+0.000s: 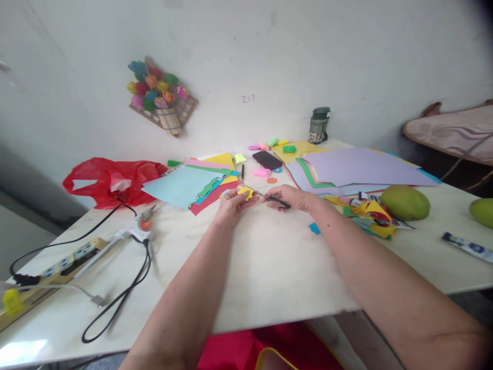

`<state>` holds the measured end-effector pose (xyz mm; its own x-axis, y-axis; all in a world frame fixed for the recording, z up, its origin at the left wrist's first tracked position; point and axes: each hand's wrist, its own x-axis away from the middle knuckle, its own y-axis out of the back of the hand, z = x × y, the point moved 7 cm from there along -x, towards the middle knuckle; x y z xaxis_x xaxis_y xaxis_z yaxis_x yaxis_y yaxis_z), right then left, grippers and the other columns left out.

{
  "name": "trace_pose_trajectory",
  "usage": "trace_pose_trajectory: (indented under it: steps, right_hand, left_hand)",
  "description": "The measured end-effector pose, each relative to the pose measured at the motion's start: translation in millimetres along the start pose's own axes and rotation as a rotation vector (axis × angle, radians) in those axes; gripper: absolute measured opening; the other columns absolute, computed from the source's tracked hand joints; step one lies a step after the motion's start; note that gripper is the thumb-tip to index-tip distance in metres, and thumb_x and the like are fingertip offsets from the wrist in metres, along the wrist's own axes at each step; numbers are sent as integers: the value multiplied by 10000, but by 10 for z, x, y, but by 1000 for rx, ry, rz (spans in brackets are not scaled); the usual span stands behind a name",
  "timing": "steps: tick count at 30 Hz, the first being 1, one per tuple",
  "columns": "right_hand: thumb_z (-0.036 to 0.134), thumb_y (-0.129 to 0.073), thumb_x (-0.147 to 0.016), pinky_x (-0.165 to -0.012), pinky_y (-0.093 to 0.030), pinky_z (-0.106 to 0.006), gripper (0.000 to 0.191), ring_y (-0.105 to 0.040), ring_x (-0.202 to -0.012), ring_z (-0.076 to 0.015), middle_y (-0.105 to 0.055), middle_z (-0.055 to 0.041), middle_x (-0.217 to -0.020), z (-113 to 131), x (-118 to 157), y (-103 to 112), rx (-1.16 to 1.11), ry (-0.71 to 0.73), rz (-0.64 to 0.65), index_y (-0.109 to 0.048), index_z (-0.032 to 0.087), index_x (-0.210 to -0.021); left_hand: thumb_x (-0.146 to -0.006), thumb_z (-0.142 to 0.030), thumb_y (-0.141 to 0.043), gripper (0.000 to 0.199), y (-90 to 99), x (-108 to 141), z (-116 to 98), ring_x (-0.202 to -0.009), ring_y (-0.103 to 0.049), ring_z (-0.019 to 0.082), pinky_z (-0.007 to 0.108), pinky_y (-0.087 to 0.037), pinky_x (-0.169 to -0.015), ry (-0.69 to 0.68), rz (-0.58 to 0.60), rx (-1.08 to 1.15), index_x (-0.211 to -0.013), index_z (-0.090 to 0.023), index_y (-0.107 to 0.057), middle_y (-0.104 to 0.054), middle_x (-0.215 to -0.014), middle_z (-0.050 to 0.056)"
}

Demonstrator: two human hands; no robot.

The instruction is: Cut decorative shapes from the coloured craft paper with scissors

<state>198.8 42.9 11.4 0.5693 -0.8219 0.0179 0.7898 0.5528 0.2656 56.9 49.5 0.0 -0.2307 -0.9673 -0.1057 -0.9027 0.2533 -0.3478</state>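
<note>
Between the fingers of my left hand [231,206] is a small piece of yellow paper [246,192]. Black-handled scissors [278,201] are gripped in my right hand [288,196], their blades pointing left against the yellow paper. Whether the blades are parted is too small to tell. Beyond my hands lie an orange paper cutout [271,180], a pink packet [261,172] and a dark pen [242,171]. A blue paper cutout [315,228] rests near my right forearm.
Coloured sheets lie left [177,182] and right [365,167], with a phone [267,160] between them. Paper scraps [370,218] and a green mango [405,202] are at right. A red plastic bag [111,180], a power strip [65,264] and black cable [131,290] occupy the left side.
</note>
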Motion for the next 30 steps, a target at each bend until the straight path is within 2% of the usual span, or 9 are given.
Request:
trace_pose_trajectory:
  steps: [8, 15, 22, 30]
  right_hand:
    - [337, -661, -621, -376, -320, -191, 317, -414, -407, -53, -486, 59, -499, -11, -9, 4, -5, -6, -9, -598, 116, -840]
    - [288, -567, -737, -413, -370, -190, 166, -463, -435, -67, -531, 18, -529, 8, -4, 83, 3, 58, -66, -566, 125, -767]
    - [257, -708, -617, -474, -415, -199, 324, -515, -467, -76, -577, 19, -574, 19, 20, 183, -86, 50, -173, -550, 138, -874]
    - [240, -707, -619, -494, -416, -210, 332, -534, -498, -83, -616, -8, -643, 3, -11, 199, -132, 119, -177, -564, 145, -903]
  left_hand:
    - [-672, -210, -674, 195, -12, 1, 7, -750, -668, 183, 247, -540, -670, 9, 8, 4, -821, -93, -629, -685, -855, 99]
    - [-641, -221, -708, 219, -18, 20, 14, -701, -668, 166, 229, -530, -628, 29, 12, -11, -789, -107, -594, -688, -825, 91]
    - [-598, -298, -741, 282, -52, 24, 32, -531, -623, 130, 220, -498, -529, 34, 53, -113, -726, -127, -555, -663, -645, 44]
    - [-582, -313, -743, 281, -85, 31, 64, -523, -615, 130, 243, -489, -552, 59, 85, -169, -690, -141, -548, -658, -644, 27]
